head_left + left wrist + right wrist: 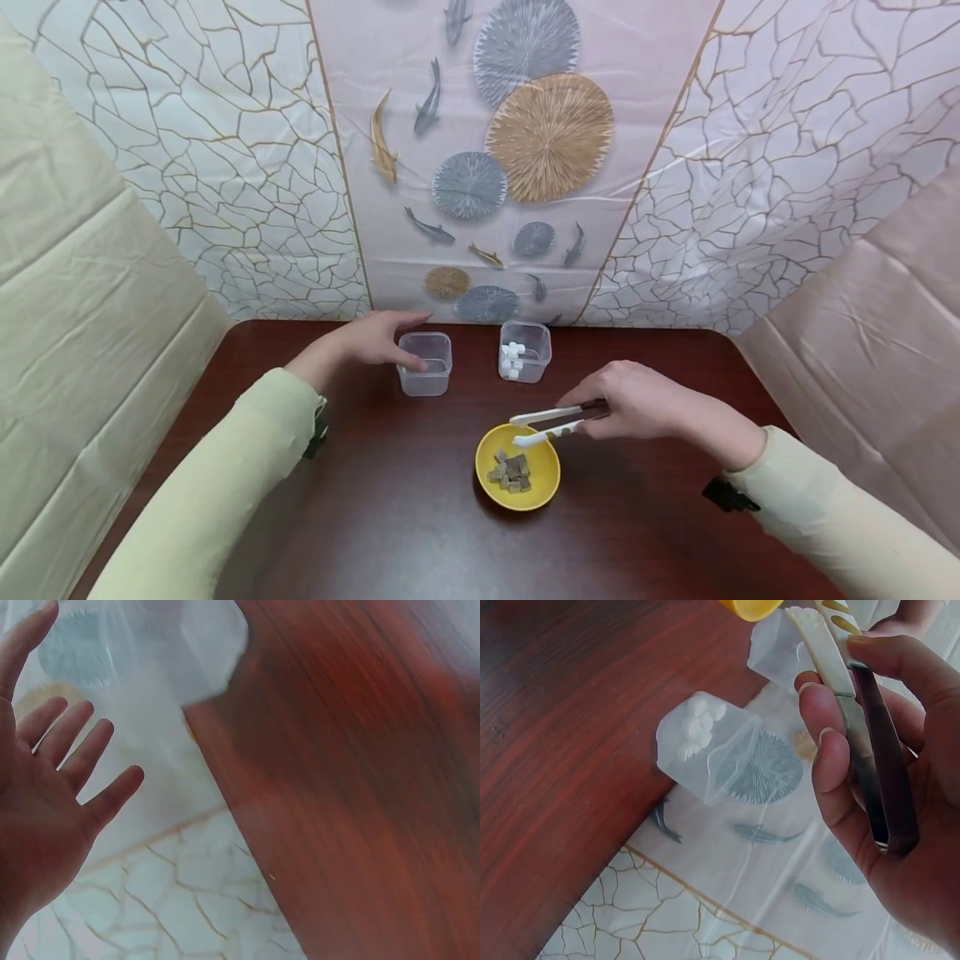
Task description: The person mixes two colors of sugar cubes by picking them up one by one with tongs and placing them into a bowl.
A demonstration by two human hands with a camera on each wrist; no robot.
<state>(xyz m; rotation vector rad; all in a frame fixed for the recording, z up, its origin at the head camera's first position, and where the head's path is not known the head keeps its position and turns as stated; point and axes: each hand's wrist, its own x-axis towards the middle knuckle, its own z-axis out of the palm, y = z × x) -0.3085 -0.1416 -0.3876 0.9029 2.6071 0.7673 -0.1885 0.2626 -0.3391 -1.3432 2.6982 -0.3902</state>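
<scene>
Head view: tongs (552,432) crosswise, tips (521,441) leftward over bowl (543,480).

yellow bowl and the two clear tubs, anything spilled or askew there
Nothing stands out. The brown cubes lie inside the yellow bowl, the white pieces sit within the right clear tub, and the left clear tub stands upright too; no spill is visible.

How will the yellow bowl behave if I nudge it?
The yellow bowl would probably slide easily, as the table looks smooth and glossy. Its sloping sides suggest it might rock if pressed at one edge. The loose brown cubes inside would likely shift.
</scene>
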